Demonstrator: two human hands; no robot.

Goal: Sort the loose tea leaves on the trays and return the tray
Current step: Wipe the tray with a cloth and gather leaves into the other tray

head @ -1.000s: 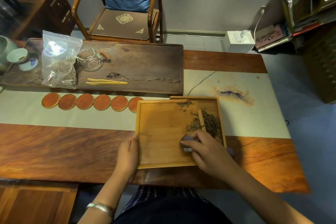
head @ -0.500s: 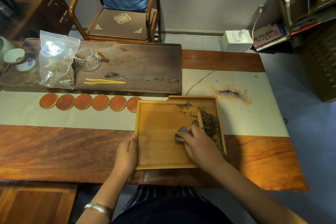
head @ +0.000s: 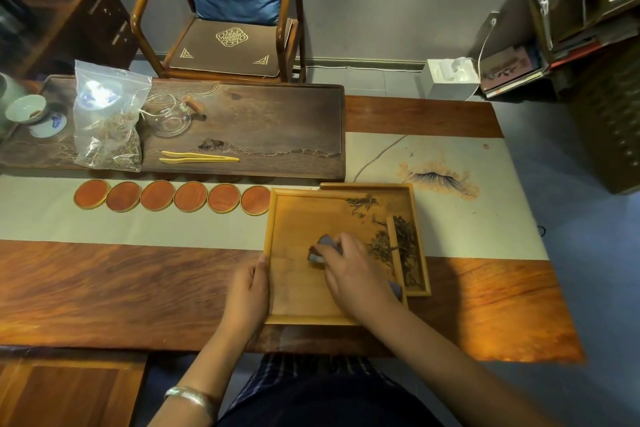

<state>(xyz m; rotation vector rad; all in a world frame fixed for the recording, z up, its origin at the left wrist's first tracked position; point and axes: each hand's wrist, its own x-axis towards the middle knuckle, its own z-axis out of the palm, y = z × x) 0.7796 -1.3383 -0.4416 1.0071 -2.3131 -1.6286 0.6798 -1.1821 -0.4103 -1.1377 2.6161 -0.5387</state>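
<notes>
My left hand (head: 247, 289) rests against the left rim of the upper wooden tray (head: 298, 288), the thumb on the rim and the fingers curled around its outer edge, so I hold the tray there. My right hand (head: 353, 274) is inside this tray, near the middle, and its fingers are curled around a small grey-blue cloth (head: 323, 248) that pokes out past my fingertips toward the left.

The loose tea leaves (head: 381, 246) lie just beside my right hand, on its right side, piled against the tray's right rim. A smaller scatter is in the far right corner, apart from my fingers. More leaves lie over the rim in the lower tray (head: 415, 218), which sticks out from under the upper one on the right and far sides.

Both trays sit on the wooden table (head: 121, 284), partly on the pale table runner (head: 156, 229). A row of round coasters (head: 173, 196) lies left of the trays.
</notes>
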